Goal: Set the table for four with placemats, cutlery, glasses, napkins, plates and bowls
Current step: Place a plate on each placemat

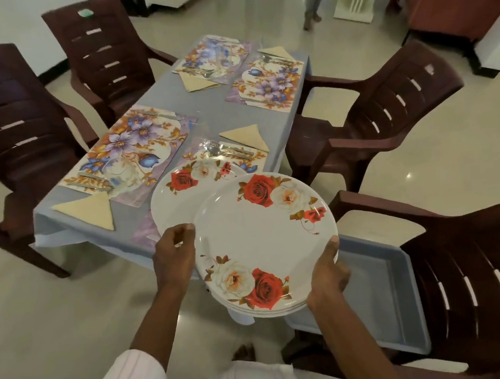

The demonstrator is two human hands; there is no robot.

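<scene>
Several stiff, likely slick plates (265,238) are sitting clamped in the right hand (326,275). Left hand (174,251) is pinching a single plate (179,196) by its rim

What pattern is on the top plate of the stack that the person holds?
Red and cream roses with brown leaves on the round white plate, printed at two opposite rim edges. The head view shows it.

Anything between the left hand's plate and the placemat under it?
Nothing visible. The left hand holds the plate over the placemat; the cutlery lies at its far edge, beyond the plate, which hides the rest.
</scene>
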